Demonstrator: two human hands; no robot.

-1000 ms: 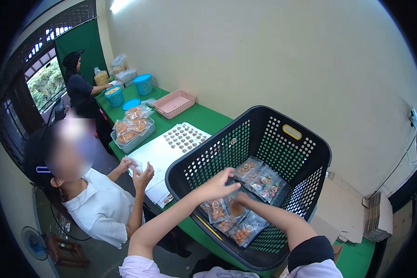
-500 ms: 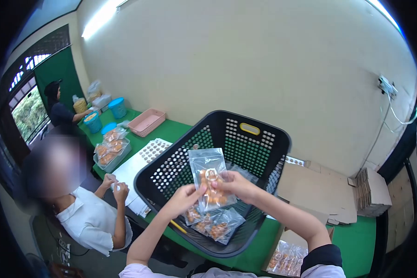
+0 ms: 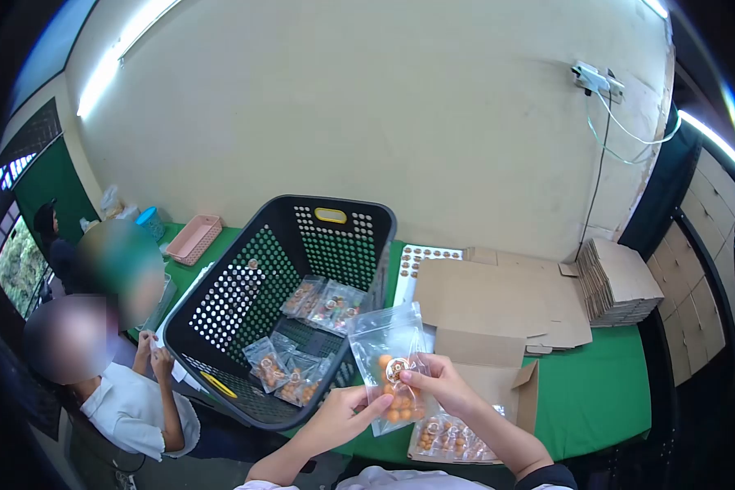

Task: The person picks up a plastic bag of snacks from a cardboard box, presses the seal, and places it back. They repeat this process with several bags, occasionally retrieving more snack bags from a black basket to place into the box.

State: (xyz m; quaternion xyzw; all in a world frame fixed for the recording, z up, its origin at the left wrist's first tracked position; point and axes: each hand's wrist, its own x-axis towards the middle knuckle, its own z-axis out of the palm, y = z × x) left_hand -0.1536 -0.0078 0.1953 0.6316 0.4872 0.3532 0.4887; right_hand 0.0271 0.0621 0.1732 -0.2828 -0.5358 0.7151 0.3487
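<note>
A clear zip pouch of orange ball-shaped snacks (image 3: 390,384) with a round label is held up in front of me. My left hand (image 3: 347,420) pinches its lower left side. My right hand (image 3: 449,388) grips its right side, thumb near the label. The pouch hangs between a black perforated basket (image 3: 363,214) and an open cardboard box (image 3: 527,398). Inside the basket lie several filled pouches (image 3: 290,369), with more pouches (image 3: 335,306) toward its far side. Similar pouches (image 3: 449,437) lie in the box, partly hidden by my right forearm.
Flattened cardboard (image 3: 506,294) and a stack of folded cartons (image 3: 621,282) lie on the green-covered table (image 3: 592,392). A sticker sheet (image 3: 408,269) is behind the basket. A pink tray (image 3: 194,239) stands farther left. A co-worker in a white shirt (image 3: 143,412) is at left, with others behind.
My view has turned right. Both hands have carried the pouch from above the basket to its right side, near the cardboard box. Another person's head now appears behind the white-shirted co-worker.
</note>
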